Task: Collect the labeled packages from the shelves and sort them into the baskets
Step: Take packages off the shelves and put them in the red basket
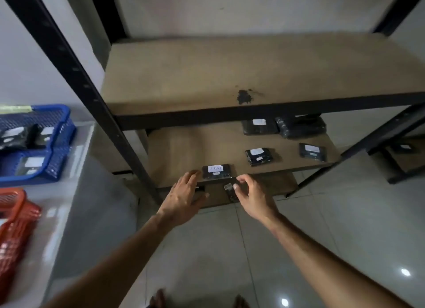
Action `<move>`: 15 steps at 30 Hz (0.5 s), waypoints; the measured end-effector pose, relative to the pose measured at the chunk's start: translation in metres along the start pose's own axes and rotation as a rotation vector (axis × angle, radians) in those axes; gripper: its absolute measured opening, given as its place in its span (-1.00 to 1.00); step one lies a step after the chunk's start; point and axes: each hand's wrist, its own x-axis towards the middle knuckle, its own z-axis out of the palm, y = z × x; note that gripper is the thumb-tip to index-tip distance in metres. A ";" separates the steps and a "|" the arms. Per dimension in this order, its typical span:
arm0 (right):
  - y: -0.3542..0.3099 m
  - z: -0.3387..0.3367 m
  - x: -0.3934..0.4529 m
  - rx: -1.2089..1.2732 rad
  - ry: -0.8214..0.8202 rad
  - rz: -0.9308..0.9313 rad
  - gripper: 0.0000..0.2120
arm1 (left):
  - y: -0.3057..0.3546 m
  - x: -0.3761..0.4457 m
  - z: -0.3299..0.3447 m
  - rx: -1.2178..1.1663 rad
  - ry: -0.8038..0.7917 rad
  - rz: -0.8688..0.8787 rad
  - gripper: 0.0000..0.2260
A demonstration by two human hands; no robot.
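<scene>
Both hands reaching toward the front edge of the middle shelf (184, 146) of a black metal rack, neither holding anything. Left hand (184, 197) flat, fingers straight and spread, fingertips just beside the near package (216, 171); right hand (250, 197) with fingers loosely curled, just right of the same package, apart from it. Near package black, wrapped in shiny film, white label with writing too blurred to read, lying flat at the shelf's front edge. Four more black labeled packages (259, 156) farther back and toward the shelf's right side. Top shelf (207, 77) bare board with a dark stain near its front edge. Off to the left, blue baskets (57, 128) holding black labeled packages; nearer, an orange basket (13, 215), contents not discernible.
</scene>
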 end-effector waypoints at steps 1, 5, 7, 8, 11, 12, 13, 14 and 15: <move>0.015 0.007 0.010 -0.005 -0.028 -0.015 -0.76 | -0.005 0.007 0.013 0.014 0.020 -0.018 -0.40; 0.064 0.040 0.047 -0.013 -0.079 -0.092 -0.67 | -0.034 0.026 0.059 0.073 0.041 -0.102 -0.44; 0.082 0.061 0.067 -0.038 -0.093 -0.124 -0.62 | -0.057 0.034 0.080 0.114 0.053 -0.117 -0.43; 0.088 0.071 0.077 -0.056 -0.098 -0.130 -0.59 | -0.069 0.039 0.090 0.138 0.054 -0.124 -0.43; 0.101 0.098 0.108 -0.146 -0.104 -0.171 -0.44 | -0.104 0.053 0.116 0.215 0.076 -0.145 -0.42; 0.104 0.107 0.117 -0.187 -0.102 -0.188 -0.39 | -0.116 0.058 0.125 0.233 0.102 -0.144 -0.42; 0.107 0.115 0.126 -0.231 -0.102 -0.199 -0.35 | -0.128 0.062 0.134 0.245 0.138 -0.138 -0.40; 0.109 0.122 0.133 -0.272 -0.106 -0.203 -0.32 | -0.138 0.065 0.143 0.265 0.187 -0.122 -0.38; 0.114 0.131 0.140 -0.293 -0.103 -0.210 -0.31 | -0.148 0.068 0.153 0.300 0.247 -0.100 -0.36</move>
